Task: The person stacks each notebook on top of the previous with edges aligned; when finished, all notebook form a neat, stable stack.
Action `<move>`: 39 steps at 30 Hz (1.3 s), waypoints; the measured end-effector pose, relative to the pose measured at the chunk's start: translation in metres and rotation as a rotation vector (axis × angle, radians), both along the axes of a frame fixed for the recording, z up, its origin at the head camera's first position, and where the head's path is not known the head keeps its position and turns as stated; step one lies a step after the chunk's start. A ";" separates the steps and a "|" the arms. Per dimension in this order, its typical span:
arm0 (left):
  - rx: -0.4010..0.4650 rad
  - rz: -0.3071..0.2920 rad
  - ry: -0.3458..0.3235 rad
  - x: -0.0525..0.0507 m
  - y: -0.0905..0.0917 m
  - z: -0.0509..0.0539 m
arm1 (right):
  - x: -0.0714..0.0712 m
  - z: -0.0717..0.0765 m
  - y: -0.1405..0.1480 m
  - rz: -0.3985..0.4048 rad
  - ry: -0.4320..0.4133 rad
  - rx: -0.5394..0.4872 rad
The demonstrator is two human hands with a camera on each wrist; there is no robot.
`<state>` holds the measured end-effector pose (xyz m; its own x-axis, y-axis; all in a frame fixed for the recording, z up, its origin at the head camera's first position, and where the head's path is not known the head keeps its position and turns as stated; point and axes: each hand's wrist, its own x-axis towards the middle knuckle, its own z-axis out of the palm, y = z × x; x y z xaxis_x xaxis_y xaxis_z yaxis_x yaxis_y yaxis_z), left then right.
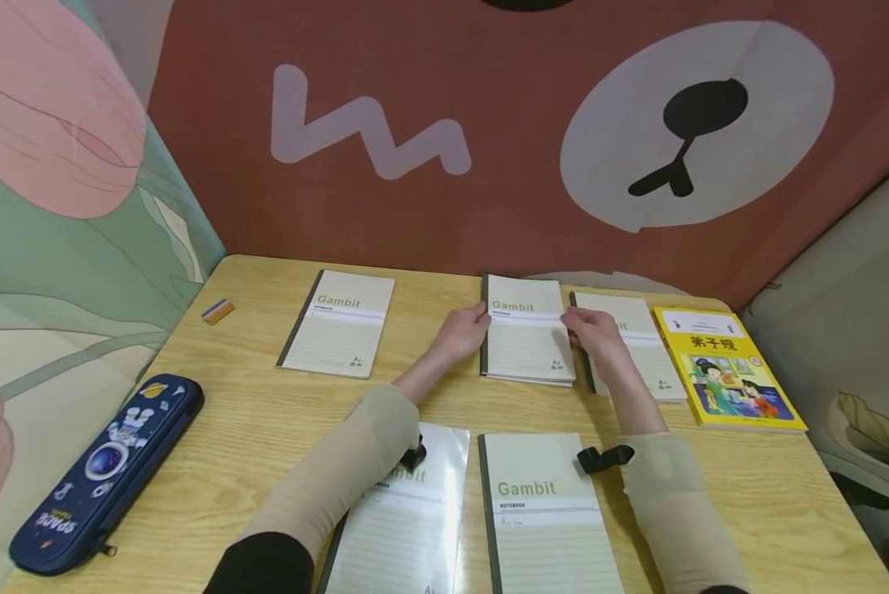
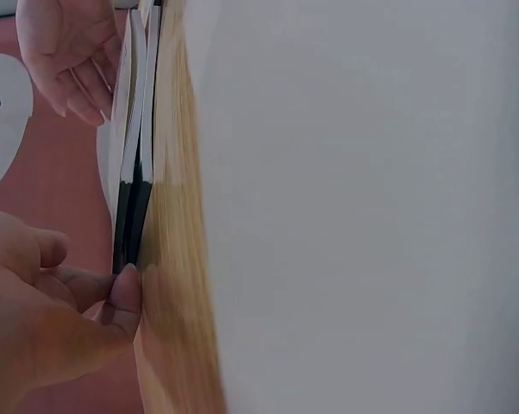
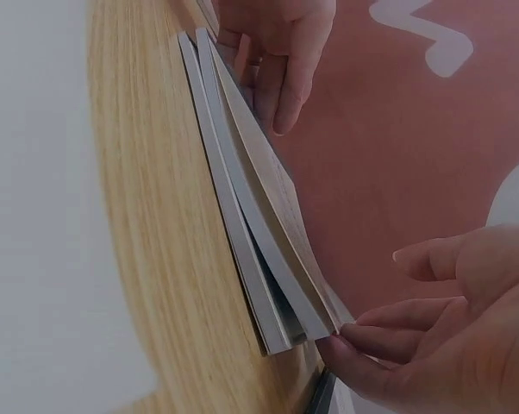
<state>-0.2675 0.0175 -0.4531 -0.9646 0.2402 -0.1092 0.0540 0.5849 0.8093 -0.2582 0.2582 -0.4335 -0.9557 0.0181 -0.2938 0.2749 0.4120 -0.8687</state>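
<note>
Two stacked notebooks (image 1: 526,338) with pale "Gambit" covers and dark spines lie at the back middle of the table. My left hand (image 1: 463,332) holds the stack's spine side; in the left wrist view, the left thumb and fingers (image 2: 126,297) meet at the spines. My right hand (image 1: 595,332) holds the opposite edge, and the right fingertips (image 3: 346,345) pinch the upper notebook's edge in the right wrist view. A narrow wedge-shaped gap shows between the two notebooks (image 3: 251,207). Partly behind my right hand lies another notebook (image 1: 637,338).
A single notebook (image 1: 341,322) lies at back left. Nearer are a glossy notebook (image 1: 407,528), partly under my left forearm, and another notebook (image 1: 548,520). A yellow book (image 1: 734,371) sits far right. A blue pencil case (image 1: 106,474) and an eraser (image 1: 218,311) are left.
</note>
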 end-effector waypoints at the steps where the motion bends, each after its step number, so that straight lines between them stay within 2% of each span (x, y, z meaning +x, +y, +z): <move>1: -0.020 -0.001 0.008 0.000 0.001 0.001 | 0.001 0.000 0.000 0.006 0.001 0.004; 10: -0.153 -0.007 0.020 0.003 0.005 0.003 | 0.001 0.002 -0.002 0.015 -0.005 0.047; 20: -0.218 -0.014 0.036 0.006 0.010 0.005 | 0.001 0.002 0.000 0.026 -0.017 0.044; 33: -0.220 -0.004 0.032 0.005 0.011 0.003 | 0.004 0.004 0.001 0.059 -0.017 0.060; 39: -0.188 -0.003 0.027 0.006 0.010 0.005 | 0.004 0.005 0.001 0.066 -0.026 0.053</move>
